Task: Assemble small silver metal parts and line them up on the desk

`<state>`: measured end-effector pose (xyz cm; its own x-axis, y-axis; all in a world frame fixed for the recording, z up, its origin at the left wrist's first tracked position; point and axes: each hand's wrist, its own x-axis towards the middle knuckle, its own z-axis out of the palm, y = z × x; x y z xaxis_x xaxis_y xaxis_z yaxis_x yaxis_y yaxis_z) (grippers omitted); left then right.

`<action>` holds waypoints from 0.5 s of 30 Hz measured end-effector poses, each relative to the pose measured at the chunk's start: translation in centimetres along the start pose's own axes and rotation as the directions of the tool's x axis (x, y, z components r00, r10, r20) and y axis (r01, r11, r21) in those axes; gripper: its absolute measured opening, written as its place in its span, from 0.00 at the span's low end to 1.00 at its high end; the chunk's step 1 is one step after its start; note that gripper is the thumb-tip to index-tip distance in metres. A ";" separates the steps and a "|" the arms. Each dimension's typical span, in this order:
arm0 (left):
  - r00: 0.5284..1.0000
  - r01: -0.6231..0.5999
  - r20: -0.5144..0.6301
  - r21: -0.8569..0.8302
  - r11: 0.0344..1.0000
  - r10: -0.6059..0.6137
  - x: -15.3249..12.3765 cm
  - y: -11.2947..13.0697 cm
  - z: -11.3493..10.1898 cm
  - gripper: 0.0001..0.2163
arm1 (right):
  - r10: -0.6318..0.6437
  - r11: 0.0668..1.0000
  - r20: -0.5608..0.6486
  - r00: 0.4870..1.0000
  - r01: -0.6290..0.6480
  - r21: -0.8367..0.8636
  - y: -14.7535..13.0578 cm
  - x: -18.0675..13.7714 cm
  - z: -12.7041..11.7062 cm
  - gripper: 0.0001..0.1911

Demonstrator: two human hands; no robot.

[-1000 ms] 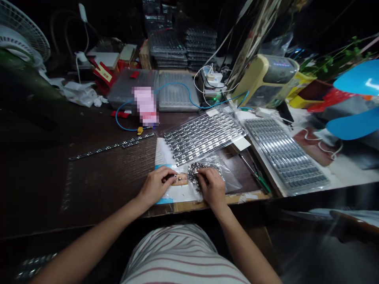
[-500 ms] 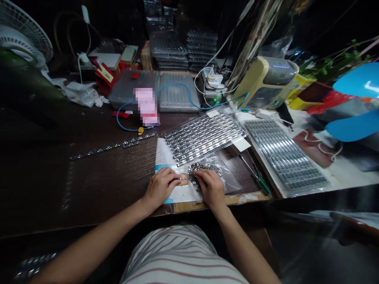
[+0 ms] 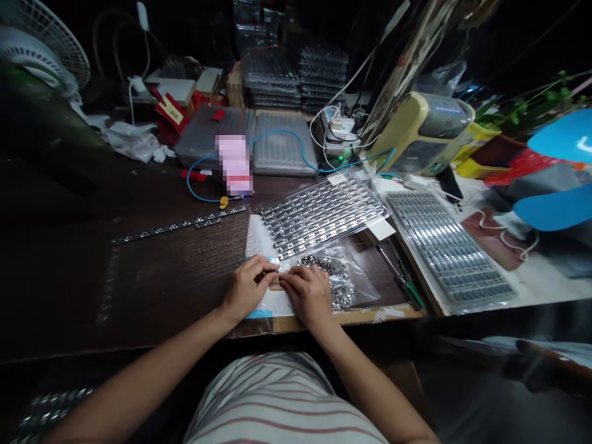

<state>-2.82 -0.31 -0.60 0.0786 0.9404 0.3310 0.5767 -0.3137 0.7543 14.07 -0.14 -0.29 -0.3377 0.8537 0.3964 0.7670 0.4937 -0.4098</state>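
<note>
Left hand [image 3: 247,287]: thumb and forefinger are curling toward each other at the wooden block's left side; I cannot tell what they are gripping.
Right hand [image 3: 309,293]: thumb and forefinger are pressing together beside the left fingertips; anything between them is too small to tell.
Wooden block [image 3: 276,285]: is lying on the paper sheet [image 3: 280,305] near the table [image 3: 60,296]'s front edge, partly hidden by the hands.
Metal bits [image 3: 343,295]: are sitting in a clear bag just beyond the right hand.
Good handling: steadying with the left and lining pieces up squarely before pressing would probably be helping.
Writing: the red card [image 3: 166,126] is carrying a yellow label [image 3: 172,111], unreadable; the pink panel [image 3: 234,160] is showing only blur.
</note>
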 end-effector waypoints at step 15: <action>0.999 0.031 0.013 0.004 1.000 -0.031 -0.2 0.1 0.0 0.05 | -0.017 0.997 0.020 1.000 0.018 -0.068 3.8 -1.2 -2.2 0.08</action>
<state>-2.81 -0.52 -0.58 0.0714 0.9514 0.2996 0.5819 -0.2837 0.7621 18.60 0.40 -0.51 -0.3617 0.8484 0.3866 0.7962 0.4968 -0.3454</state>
